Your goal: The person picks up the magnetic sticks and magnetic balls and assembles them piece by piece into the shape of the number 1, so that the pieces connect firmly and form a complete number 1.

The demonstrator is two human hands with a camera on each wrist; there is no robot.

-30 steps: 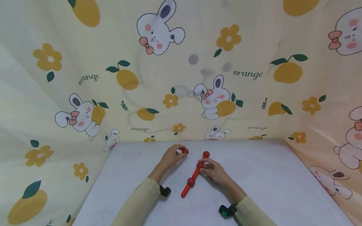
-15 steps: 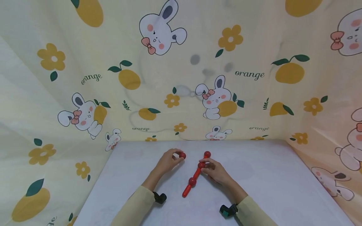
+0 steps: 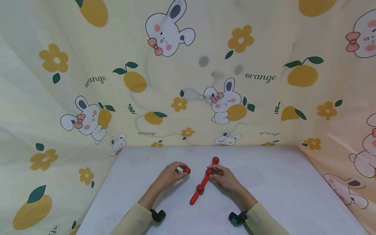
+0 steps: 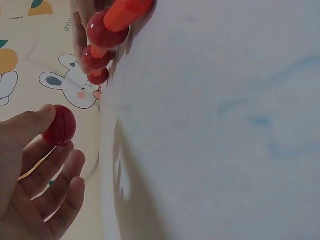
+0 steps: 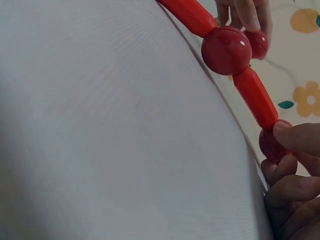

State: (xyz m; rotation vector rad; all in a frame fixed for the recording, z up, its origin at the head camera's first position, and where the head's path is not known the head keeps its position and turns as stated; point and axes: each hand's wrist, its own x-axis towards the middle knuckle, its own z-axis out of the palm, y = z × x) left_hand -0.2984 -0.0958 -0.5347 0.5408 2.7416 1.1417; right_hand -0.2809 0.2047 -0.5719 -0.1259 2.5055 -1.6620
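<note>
Between thumb and fingertips, my left hand [image 3: 168, 176] pinches a loose dark red ball [image 3: 186, 170]. A groove runs across that ball, as the left wrist view shows. To its right lies a chain of red balls and orange-red rods [image 3: 200, 188], slanting from near front to far back. My right hand [image 3: 225, 179] pinches the chain's middle ball [image 5: 271, 145], whose surface the thumb and fingers partly cover. One ball [image 3: 215, 160] caps the far end; a bare rod [image 3: 194, 198] forms the near end. A gap separates the loose ball from the chain.
The pieces are on a white tabletop [image 3: 264, 182], whose back edge meets a cream curtain [image 3: 188, 71] printed with rabbits and oranges. The curtain also closes in both sides. A small black camera [image 3: 158, 215] sits on the left wrist, another [image 3: 237, 218] on the right.
My left hand has drawn back toward me and a little left, carrying the loose ball away from the chain's far end. My right hand and the chain have stayed nearly still.
</note>
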